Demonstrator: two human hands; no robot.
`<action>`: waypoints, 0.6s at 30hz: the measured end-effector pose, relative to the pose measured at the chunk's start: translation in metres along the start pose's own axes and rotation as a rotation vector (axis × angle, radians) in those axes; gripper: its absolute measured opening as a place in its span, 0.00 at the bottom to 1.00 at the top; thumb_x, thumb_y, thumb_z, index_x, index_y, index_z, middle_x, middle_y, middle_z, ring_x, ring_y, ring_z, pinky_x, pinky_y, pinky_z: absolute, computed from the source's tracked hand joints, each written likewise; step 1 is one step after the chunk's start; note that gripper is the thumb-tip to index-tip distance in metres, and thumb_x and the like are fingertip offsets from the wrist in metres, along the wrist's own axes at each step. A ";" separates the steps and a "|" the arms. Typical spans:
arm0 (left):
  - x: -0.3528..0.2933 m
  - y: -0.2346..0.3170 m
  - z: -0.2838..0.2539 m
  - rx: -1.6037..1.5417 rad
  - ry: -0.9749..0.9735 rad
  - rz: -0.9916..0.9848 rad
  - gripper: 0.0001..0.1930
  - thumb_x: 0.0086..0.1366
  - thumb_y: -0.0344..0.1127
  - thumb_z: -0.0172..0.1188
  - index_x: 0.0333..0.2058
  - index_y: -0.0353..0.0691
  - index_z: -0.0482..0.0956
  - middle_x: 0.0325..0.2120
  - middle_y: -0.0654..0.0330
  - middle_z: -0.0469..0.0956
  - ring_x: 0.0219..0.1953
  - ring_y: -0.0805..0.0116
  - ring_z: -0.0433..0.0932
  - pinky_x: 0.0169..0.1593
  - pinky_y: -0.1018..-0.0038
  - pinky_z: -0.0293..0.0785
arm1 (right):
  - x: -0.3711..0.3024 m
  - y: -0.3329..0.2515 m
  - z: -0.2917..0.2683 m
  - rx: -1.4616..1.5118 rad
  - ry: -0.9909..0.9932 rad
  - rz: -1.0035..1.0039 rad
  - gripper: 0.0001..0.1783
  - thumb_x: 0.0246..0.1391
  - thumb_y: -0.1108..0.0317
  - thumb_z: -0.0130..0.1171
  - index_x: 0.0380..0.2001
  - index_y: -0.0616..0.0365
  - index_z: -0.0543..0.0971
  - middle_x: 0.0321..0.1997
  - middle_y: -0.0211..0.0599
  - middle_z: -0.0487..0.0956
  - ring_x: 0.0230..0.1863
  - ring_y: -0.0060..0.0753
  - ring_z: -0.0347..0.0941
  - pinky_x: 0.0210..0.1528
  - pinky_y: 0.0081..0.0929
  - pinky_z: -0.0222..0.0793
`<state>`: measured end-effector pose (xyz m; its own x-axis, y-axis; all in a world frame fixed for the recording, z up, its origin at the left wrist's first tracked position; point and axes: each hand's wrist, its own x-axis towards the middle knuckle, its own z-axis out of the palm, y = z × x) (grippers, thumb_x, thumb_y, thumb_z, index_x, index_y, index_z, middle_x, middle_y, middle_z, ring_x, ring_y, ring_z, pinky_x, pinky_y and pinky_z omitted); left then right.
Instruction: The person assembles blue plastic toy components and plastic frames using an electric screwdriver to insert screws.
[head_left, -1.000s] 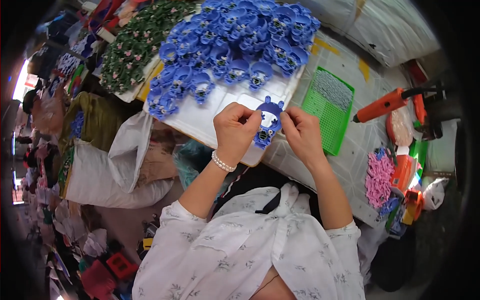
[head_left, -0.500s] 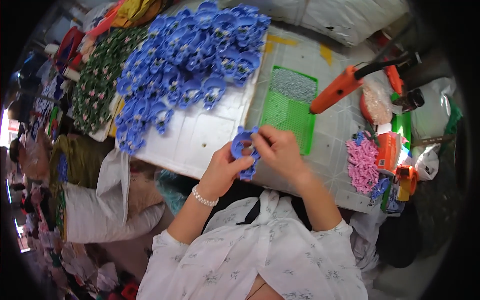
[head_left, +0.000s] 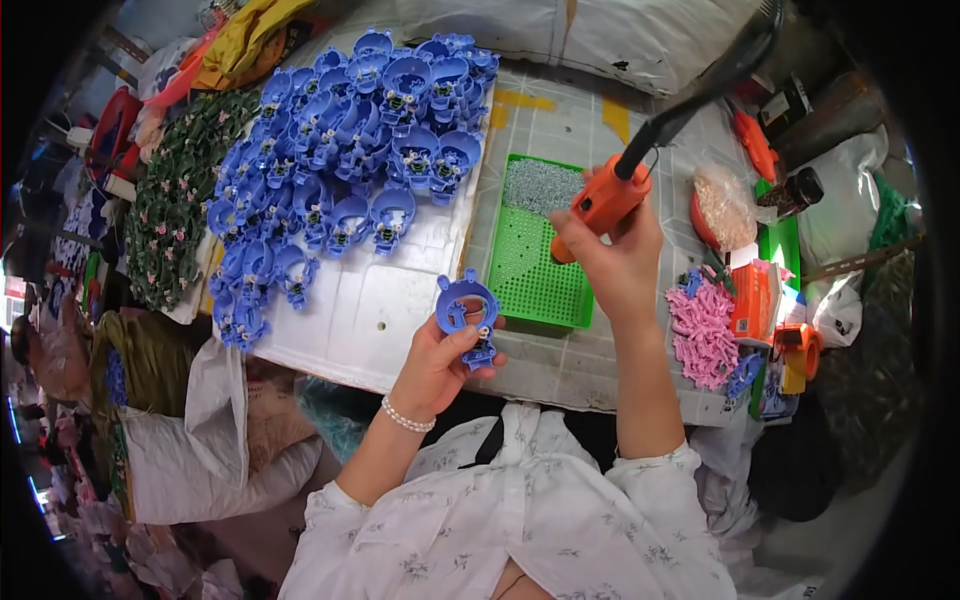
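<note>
My left hand holds a blue plastic bear-shaped frame with a round ring for a head and small ears. It stays upright in front of me, thumb across its front, near the table's front edge. My right hand is wrapped round an orange electric screwdriver on a black cable. The tool's lower end is over the green perforated tray; its bit is hidden. Many small silver screws lie in the tray's far part. A big pile of similar blue frames covers the white board at the left.
Pink plastic parts lie at the right edge, beside an orange-and-white box and an orange tape dispenser. Behind them stands a red bowl of pale bits. Green pieces with pink dots are heaped far left.
My right hand has left the blue frame and taken hold of the hanging screwdriver, whose lower end has moved left over the tray. My left hand keeps the frame, slightly lower and further left.
</note>
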<state>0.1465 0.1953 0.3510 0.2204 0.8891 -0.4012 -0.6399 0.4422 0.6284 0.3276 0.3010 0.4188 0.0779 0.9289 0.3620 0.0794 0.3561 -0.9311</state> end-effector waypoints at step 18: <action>0.010 -0.003 -0.007 0.021 0.041 0.053 0.22 0.53 0.23 0.57 0.49 0.36 0.65 0.43 0.51 0.73 0.30 0.64 0.79 0.28 0.77 0.78 | 0.001 0.040 0.018 0.104 -0.015 0.102 0.20 0.41 0.75 0.63 0.39 0.64 0.70 0.28 0.33 0.74 0.27 0.17 0.70 0.30 0.17 0.67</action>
<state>0.1456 0.2022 0.3404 0.1559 0.9057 -0.3942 -0.6344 0.3977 0.6629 0.3127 0.3179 0.3807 0.0657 0.9619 0.2653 -0.0318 0.2678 -0.9630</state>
